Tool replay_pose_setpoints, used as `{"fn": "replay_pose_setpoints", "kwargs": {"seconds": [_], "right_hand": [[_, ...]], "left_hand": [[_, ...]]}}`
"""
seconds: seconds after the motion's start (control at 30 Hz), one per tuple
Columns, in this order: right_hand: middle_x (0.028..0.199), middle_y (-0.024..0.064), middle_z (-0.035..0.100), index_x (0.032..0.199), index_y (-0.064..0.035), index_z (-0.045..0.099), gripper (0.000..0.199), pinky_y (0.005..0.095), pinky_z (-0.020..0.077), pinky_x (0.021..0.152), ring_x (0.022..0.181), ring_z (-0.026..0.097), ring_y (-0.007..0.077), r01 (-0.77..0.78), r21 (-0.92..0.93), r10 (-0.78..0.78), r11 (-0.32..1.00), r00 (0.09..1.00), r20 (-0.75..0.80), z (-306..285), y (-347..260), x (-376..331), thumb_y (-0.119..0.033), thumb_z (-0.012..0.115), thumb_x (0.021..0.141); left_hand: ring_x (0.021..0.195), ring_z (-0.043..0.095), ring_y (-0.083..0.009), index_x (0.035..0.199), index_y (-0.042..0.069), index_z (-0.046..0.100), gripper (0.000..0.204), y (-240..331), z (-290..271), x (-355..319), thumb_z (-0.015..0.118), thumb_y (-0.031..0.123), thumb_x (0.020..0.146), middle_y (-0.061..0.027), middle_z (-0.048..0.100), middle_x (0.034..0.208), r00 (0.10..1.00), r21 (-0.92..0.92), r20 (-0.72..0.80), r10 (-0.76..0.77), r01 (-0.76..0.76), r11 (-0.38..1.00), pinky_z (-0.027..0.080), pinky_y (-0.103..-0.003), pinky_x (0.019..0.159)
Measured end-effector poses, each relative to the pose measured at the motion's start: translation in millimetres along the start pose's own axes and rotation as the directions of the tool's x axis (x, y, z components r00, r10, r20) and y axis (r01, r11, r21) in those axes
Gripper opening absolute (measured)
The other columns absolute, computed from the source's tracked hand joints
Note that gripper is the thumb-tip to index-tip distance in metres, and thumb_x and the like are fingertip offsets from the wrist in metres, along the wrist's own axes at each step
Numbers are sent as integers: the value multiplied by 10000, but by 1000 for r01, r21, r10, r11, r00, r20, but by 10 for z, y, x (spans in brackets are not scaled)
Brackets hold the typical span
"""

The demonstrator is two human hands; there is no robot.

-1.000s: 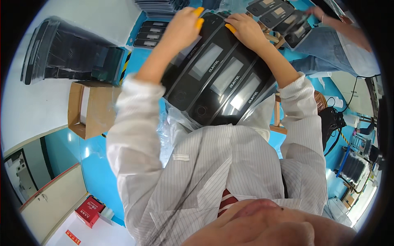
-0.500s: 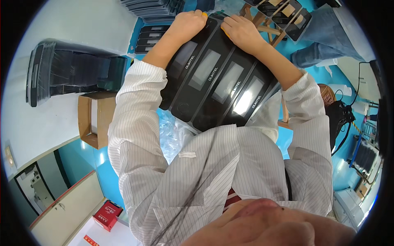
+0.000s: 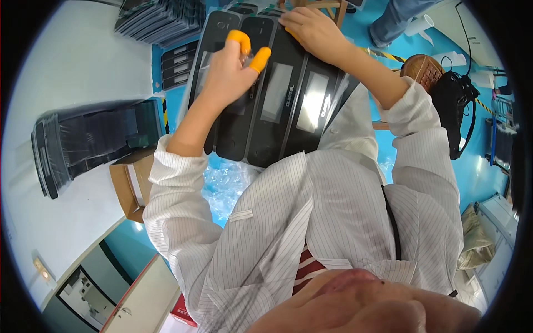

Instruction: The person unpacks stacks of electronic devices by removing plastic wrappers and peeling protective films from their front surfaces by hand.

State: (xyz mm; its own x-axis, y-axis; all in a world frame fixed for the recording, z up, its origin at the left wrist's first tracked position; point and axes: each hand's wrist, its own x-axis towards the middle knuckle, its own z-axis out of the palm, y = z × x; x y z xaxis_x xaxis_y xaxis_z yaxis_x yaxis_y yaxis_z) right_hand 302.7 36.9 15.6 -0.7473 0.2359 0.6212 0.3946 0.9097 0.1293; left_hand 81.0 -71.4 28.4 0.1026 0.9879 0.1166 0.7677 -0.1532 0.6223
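Nearest to me, at the six o'clock edge, a blurred bit of the wearer's face fills the bottom, and above it the striped white coat (image 3: 327,222) spreads across the middle. I follow both sleeves up toward twelve o'clock.

A row of long black panels (image 3: 277,100), each with a grey window in its face, lies side by side against the wearer's front, running from the coat hem up toward the top edge. I count about four or five of them; the leftmost is partly behind the forearm.

The left hand (image 3: 225,69) hovers over the panels at about eleven o'clock. Its grip is closed: thumb and forefinger, both in orange finger cots (image 3: 260,58), pinch together, and something thin and clear seems to be between them, though I cannot tell for sure what it is.

The right hand (image 3: 316,33) lies at twelve o'clock, palm down on the far ends of the panels, fingers spread flat, pressing rather than clasping anything.

Below the panels, near seven o'clock of them, crumpled clear plastic wrap (image 3: 227,186) lies on the blue floor. An open cardboard box (image 3: 130,183) sits at nine o'clock. Beyond it a stack of dark trays (image 3: 89,141) rests on the pale table (image 3: 66,66), and another stack (image 3: 161,22) sits at eleven o'clock by the rim. At two o'clock a black bag (image 3: 452,105) lies on the floor.
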Motion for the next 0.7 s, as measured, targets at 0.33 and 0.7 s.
{"fn": "replay_pose_setpoints", "kwargs": {"seconds": [0.33,0.7], "right_hand": [[854,65,587,871,-56,606,88,361,477,757,825,571,235,77,51,-88,996,960,265,-70,140,12,-143,606,881],[1124,72,625,1167,-72,616,422,383,443,946,1095,567,285,-546,-45,547,837,837,15,-253,-150,-896,-11,640,750]], "left_hand": [[899,636,-226,1075,13,516,499,93,155,375,820,189,720,-147,595,1000,992,114,-91,91,-81,990,502,-325,797],[700,436,-34,1011,38,515,250,155,261,-61,696,0,843,56,450,741,986,-420,168,17,56,906,388,-192,666]]}}
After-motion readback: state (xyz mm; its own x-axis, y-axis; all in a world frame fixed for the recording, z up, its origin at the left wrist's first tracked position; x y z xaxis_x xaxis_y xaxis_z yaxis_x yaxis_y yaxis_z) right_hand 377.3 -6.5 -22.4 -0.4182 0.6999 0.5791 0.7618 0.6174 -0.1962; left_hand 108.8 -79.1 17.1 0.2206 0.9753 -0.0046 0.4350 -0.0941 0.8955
